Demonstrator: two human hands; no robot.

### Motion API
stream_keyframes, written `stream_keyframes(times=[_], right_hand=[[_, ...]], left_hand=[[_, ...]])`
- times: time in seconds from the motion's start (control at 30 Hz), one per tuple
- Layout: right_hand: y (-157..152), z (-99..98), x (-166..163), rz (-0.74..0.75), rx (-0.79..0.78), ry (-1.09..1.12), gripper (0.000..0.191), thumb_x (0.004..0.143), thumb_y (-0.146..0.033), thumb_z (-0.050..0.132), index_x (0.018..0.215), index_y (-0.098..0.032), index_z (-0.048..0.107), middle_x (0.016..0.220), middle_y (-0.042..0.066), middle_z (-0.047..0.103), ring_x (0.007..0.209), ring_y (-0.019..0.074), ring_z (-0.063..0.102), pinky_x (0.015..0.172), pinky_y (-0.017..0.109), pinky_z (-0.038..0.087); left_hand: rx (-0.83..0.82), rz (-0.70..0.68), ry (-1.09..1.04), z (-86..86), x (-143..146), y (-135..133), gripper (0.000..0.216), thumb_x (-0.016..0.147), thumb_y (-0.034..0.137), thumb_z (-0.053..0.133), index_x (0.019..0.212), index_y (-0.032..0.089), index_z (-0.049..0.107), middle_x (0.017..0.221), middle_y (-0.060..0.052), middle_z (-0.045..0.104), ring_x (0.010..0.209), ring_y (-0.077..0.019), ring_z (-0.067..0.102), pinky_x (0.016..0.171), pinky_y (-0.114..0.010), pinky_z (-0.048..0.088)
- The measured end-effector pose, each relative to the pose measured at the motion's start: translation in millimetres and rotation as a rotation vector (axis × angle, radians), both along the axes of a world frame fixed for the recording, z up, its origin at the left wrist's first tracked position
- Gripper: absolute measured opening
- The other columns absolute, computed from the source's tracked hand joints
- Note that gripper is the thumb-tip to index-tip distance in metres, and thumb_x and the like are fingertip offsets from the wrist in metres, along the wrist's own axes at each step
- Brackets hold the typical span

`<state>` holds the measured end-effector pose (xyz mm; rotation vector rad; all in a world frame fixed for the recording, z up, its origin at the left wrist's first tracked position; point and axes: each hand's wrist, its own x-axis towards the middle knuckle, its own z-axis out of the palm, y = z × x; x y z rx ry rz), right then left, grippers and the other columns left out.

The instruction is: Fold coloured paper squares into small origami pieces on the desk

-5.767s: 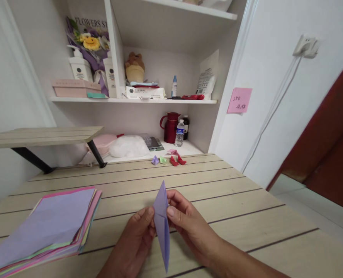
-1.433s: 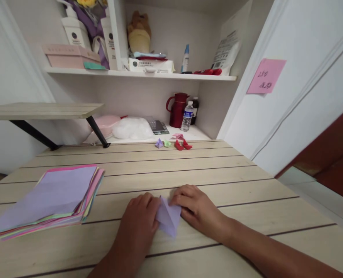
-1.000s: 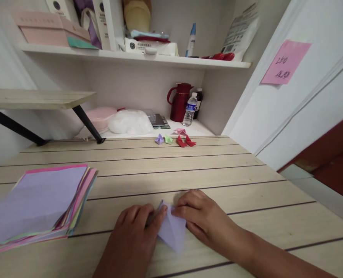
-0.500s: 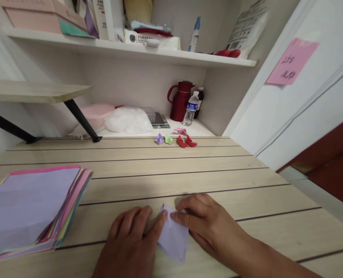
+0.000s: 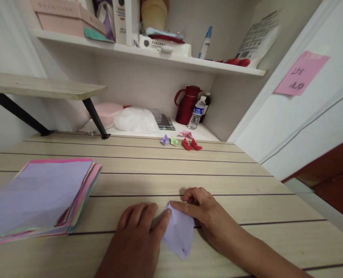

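Note:
A small folded sheet of lavender origami paper [image 5: 179,231] lies on the table in front of me, shaped like a diamond with one corner pointing away. My left hand [image 5: 138,231] is at its left, fingers spread on the table and the thumb tip pressing the paper's upper left edge. At the far corner, my right hand [image 5: 208,210] pinches the paper, thumb on top and fingers curled. Those curled fingertips are partly hidden. A small dark mark shows near the paper's near corner.
On the left lies a stack of coloured paper [image 5: 52,193]. Small folded pieces stand at the back: purple [image 5: 165,140], green [image 5: 174,141], pink [image 5: 185,134] and red [image 5: 186,144]. Behind them are a red jug [image 5: 187,105] and a water bottle [image 5: 197,112]. A raised wooden shelf [image 5: 46,85] stands left.
The camera view has shifted, so the scene sits further right. My right thumb has slid up to the far corner of the lavender paper. The left thumb still presses its edge.

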<state>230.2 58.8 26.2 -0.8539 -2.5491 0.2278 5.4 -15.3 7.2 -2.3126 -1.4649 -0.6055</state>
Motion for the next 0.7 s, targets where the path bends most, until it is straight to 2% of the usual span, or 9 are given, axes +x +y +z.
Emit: stream_keyframes(times=[0.13,0.23,0.33,0.43,0.6,0.7], right_hand=[[3.1,0.4,1.6,-0.035,0.018,-0.048,0.068,0.082,0.005,0.050,0.134,-0.038,0.058,0.104,0.008,0.053,0.093,0.0244,0.053,0.079,0.042,0.047],[3.3,-0.3,2.6,0.000,0.014,-0.015,0.071,0.082,0.007,0.050,0.136,-0.039,0.056,0.112,0.008,0.052,0.099,0.0236,0.052,0.082,0.040,0.047],[1.8,-1.2,1.6,0.016,0.060,-0.033,0.071,0.083,0.006,0.049,0.136,-0.041,0.056,0.114,0.007,0.052,0.095,0.0218,0.053,0.079,0.038,0.045],[0.5,-0.3,0.2,-0.023,0.096,-0.100,0.073,0.082,0.006,0.050,0.137,-0.043,0.054,0.113,0.008,0.054,0.094,0.0230,0.053,0.076,0.039,0.043],[2.8,3.0,1.2,0.011,0.005,-0.091,0.083,0.079,0.010,0.045,0.145,-0.039,0.044,0.117,0.009,0.052,0.106,0.0242,0.051,0.084,0.040,0.044],[3.3,5.9,0.8,0.000,0.030,-0.131,0.078,0.083,0.007,0.046,0.143,-0.043,0.045,0.114,0.008,0.052,0.101,0.0245,0.052,0.083,0.042,0.044]], left_hand=[[-0.021,0.021,-0.033,-4.8,-0.6,0.1,0.056,0.072,0.018,0.054,0.125,0.034,0.063,0.114,-0.004,0.070,0.102,-0.0257,0.057,0.092,-0.042,0.040],[-0.067,0.041,-0.021,-8.4,-1.5,-0.9,0.056,0.076,0.019,0.054,0.130,0.036,0.060,0.119,-0.004,0.068,0.108,-0.0254,0.055,0.095,-0.042,0.038],[-0.105,0.047,-0.003,-9.3,-2.0,-2.1,0.057,0.078,0.018,0.053,0.131,0.037,0.058,0.121,-0.003,0.067,0.110,-0.0243,0.053,0.096,-0.041,0.037],[-0.079,0.043,-0.016,-9.2,-1.8,-2.0,0.057,0.075,0.018,0.054,0.130,0.036,0.059,0.120,-0.003,0.067,0.108,-0.0246,0.053,0.095,-0.042,0.037],[0.018,0.004,-0.020,-5.9,-1.7,1.6,0.058,0.068,0.013,0.054,0.123,0.031,0.064,0.113,-0.004,0.070,0.102,-0.0247,0.056,0.091,-0.041,0.038],[0.048,-0.002,-0.030,-1.6,-2.0,3.0,0.058,0.066,0.012,0.053,0.119,0.031,0.066,0.110,-0.003,0.072,0.099,-0.0240,0.058,0.088,-0.040,0.040]])
